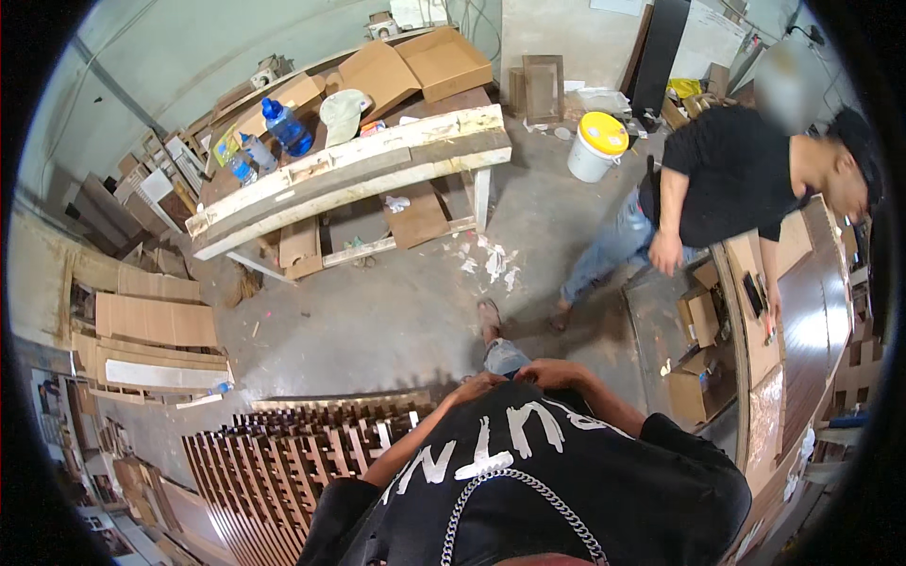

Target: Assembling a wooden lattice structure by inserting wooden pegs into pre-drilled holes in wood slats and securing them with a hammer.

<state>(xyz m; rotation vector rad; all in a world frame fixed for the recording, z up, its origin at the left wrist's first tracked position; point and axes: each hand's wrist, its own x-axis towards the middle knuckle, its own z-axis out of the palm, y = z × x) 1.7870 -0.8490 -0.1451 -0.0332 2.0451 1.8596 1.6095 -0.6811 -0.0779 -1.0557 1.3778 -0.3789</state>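
Both my hands are at my waist, by the hem of my black shirt point(528, 443) and above my blue jeans point(505, 358). My left hand point(479, 386) has its fingers bunched at the hem. Close beside it, my right hand point(552, 374) is curled the same way. What they grip is hidden by their backs and the cloth. A chain point(510, 476) hangs over my shirt. Left of my left forearm stands a stack of brown slatted wood frames point(283, 453).
Ahead is a workbench point(359, 160) with cardboard boxes point(444, 61), a cap point(343, 113) and a blue water jug point(288, 130). A yellow-lidded white bucket point(595, 156) stands near a co-worker point(727, 170), who leans over a right-hand bench point(760, 368). Flat cardboard point(156, 321) lies left; white scraps point(491, 262) litter the floor.
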